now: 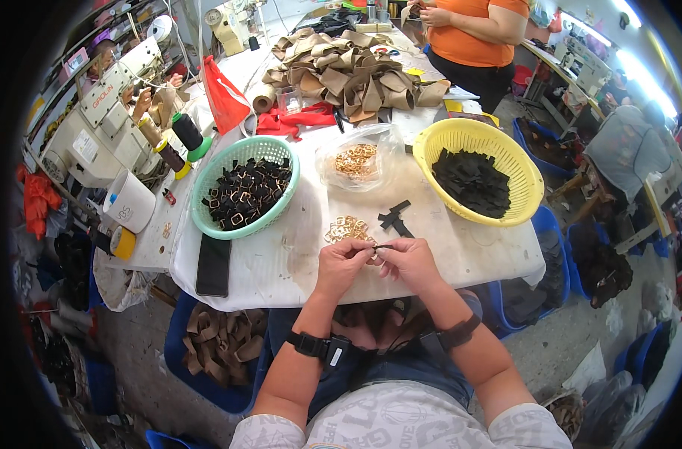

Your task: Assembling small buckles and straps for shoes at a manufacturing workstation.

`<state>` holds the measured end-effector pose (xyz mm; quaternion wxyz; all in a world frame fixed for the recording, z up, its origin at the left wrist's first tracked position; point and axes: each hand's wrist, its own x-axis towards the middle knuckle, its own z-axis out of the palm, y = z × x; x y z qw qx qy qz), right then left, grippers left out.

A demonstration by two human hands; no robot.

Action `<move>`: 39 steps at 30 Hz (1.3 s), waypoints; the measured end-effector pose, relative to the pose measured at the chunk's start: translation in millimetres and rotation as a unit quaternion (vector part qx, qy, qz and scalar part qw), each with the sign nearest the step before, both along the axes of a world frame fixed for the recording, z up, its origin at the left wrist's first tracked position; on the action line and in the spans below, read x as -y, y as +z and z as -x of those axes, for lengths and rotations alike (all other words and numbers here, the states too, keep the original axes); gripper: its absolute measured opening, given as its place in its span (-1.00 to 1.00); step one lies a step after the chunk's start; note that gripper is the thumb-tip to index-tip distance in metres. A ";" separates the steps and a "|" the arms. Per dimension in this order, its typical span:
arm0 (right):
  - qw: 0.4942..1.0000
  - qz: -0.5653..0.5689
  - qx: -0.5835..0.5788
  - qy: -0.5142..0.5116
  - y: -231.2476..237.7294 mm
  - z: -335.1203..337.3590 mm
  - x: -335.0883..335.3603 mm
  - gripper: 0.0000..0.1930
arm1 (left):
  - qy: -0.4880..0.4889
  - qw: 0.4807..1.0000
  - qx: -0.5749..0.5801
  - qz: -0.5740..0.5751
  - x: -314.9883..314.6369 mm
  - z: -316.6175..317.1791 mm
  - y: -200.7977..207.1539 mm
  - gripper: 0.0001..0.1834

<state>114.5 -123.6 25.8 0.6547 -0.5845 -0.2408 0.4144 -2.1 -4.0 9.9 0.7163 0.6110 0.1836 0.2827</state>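
Right now, near the middle of the frame, the person's left hand point(339, 266) and right hand point(412, 263) are coming together at the fingertips, both pinching a short, narrow black fabric strip point(384, 247) above the near edge of a white-topped table point(460, 269). Whether a buckle is sitting on that strip I can't tell, since the fingers are hiding it. Just beyond the left fingertips, a small heap of square gold metal buckles point(347, 228) is lying loose, with a few flat black strips point(395, 221) resting to its right. Behind these, a clear plastic bag point(328, 166) is holding more gold pieces. At centre left, a round mint-green plastic basket point(201, 196) is holding black pieces fitted with gold buckles, a black rectangular phone point(213, 266) lying below it; at centre right, a round yellow plastic basket point(534, 172) is holding plain black strips.
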 end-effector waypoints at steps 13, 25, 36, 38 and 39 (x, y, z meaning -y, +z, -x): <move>0.996 -0.038 -0.080 0.011 -7.0 -7.4 1.8 -0.83 | 0.022 0.999 -0.036 -0.011 -2.9 3.0 0.9 -0.89; 0.995 -0.033 -0.073 0.058 -8.5 -9.6 1.2 -0.86 | 0.004 1.000 -0.024 -0.012 -3.8 2.9 0.4 -0.88; 0.994 0.012 0.103 0.033 -6.6 1.9 -1.7 -0.89 | 0.001 0.999 -0.017 -0.029 -1.5 1.8 -1.4 -0.87; 0.996 0.006 0.085 0.021 -6.3 1.6 -0.8 -0.89 | -0.010 0.998 -0.040 -0.043 -2.4 3.6 3.1 -0.86; 0.997 0.003 0.076 0.016 -6.4 1.1 -0.3 -0.89 | -0.016 0.997 -0.052 -0.049 -2.8 3.9 4.4 -0.85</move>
